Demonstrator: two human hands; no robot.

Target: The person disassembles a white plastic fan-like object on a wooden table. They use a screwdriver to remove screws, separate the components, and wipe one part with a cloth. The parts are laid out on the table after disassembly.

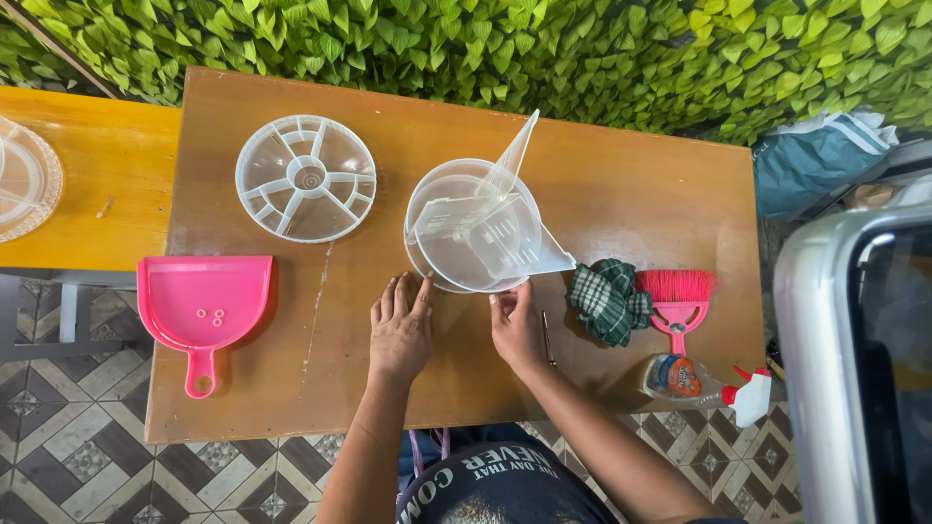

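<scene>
A clear round plastic container [473, 231] sits in the middle of the brown wooden table [631, 194], with clear divider blades standing and lying inside it. My left hand [401, 328] rests flat on the table with its fingertips at the container's near rim. On the same near edge, my right hand [515, 325] pinches the rim between thumb and fingers. A clear round lid with spoke-like compartments [306, 178] lies to the left of the container.
A pink dustpan [202, 309] lies at the table's left edge. A green checked cloth [609, 301], a pink hand brush [676, 299] and a spray bottle [704, 385] lie at the right. A thin metal tool [548, 338] is by my right wrist. A leafy wall [544, 49] runs behind.
</scene>
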